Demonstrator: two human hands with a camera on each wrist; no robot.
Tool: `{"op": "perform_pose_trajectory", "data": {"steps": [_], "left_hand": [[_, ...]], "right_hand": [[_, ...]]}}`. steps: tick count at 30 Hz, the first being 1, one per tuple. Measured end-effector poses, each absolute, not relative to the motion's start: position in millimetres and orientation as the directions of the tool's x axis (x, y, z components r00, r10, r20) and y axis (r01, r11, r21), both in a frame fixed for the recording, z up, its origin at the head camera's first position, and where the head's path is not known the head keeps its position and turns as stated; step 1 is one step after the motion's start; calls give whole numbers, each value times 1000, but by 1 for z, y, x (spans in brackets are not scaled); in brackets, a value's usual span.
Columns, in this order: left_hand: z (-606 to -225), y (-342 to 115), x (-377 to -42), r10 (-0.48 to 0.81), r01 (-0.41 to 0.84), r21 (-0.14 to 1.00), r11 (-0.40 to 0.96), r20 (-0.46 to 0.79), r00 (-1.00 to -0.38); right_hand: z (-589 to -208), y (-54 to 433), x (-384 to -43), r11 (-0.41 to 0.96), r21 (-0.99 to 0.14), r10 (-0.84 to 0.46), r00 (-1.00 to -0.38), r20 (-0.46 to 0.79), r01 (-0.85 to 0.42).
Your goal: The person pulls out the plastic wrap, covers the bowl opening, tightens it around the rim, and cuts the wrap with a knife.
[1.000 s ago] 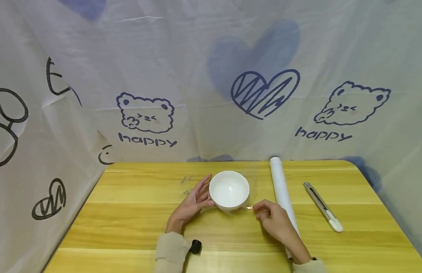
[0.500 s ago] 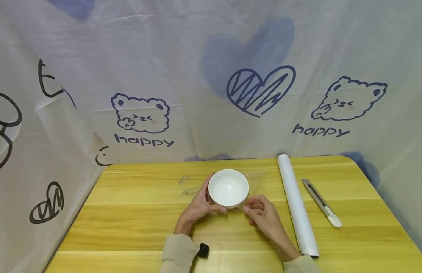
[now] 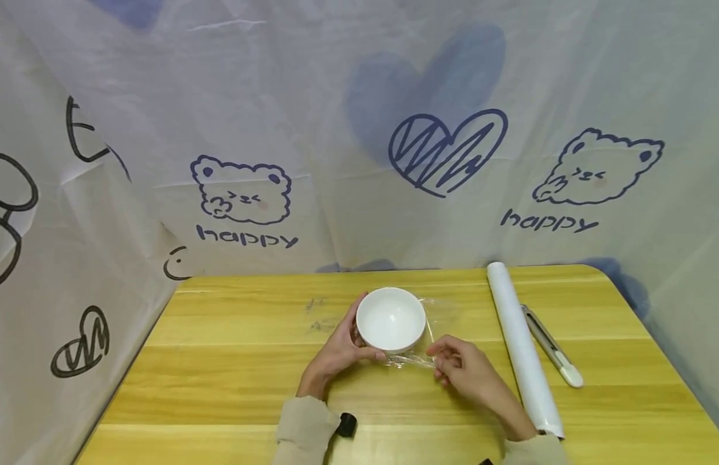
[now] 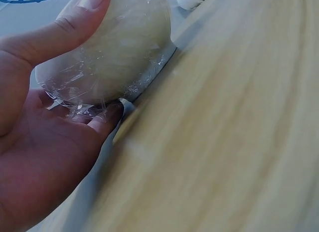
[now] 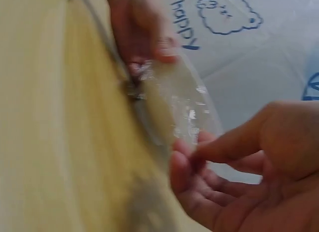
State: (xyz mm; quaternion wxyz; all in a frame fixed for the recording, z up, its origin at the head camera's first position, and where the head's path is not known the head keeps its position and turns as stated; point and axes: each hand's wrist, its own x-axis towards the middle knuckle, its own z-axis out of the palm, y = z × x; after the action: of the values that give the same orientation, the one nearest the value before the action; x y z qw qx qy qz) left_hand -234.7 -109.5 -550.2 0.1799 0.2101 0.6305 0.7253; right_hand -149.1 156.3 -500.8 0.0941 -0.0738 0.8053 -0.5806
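Observation:
A white bowl [image 3: 391, 320] stands at the middle of the table, its open top facing up. My left hand [image 3: 339, 349] grips it from the left, thumb at the near side and fingers round the far left. Clear cling film [image 4: 124, 47] covers the outside of the bowl, wrinkled and bunched by the fingers in the left wrist view. On the right, my right hand [image 3: 470, 371] pinches the edge of the film [image 3: 410, 360] between thumb and fingertips. A short sheet of film stretches from the bowl to that pinch.
To the right lies a long white roll [image 3: 525, 349], slanting toward the near edge. A utility knife [image 3: 551, 345] lies just beyond it, its upper end close against the roll. A patterned cloth [image 3: 348, 194] hangs behind the wooden table [image 3: 220, 374].
My right hand came in close to the bowl, then drew back right with the film stretched out. The white roll shifted right, toward the knife. My left thumb moved further along the bowl's near side.

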Motion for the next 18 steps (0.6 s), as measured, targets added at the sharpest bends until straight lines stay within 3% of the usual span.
{"op": "perform_pose_trajectory", "data": {"steps": [7,13,18], "left_hand": [[-551,-109,-235,529,17,988,-151,95,-843],[-554,-109,-238,541,37,982,-187,135,-830],[-555,-109,-238,550,30,984,-176,123,-826]], "right_hand": [[-499,162,-150,407,-910,-274,-961,-35,-83],[-513,143,-154,560,-821,-132,-990,41,-108],[-521,127,-156,595,-796,-46,-993,104,-111]]}}
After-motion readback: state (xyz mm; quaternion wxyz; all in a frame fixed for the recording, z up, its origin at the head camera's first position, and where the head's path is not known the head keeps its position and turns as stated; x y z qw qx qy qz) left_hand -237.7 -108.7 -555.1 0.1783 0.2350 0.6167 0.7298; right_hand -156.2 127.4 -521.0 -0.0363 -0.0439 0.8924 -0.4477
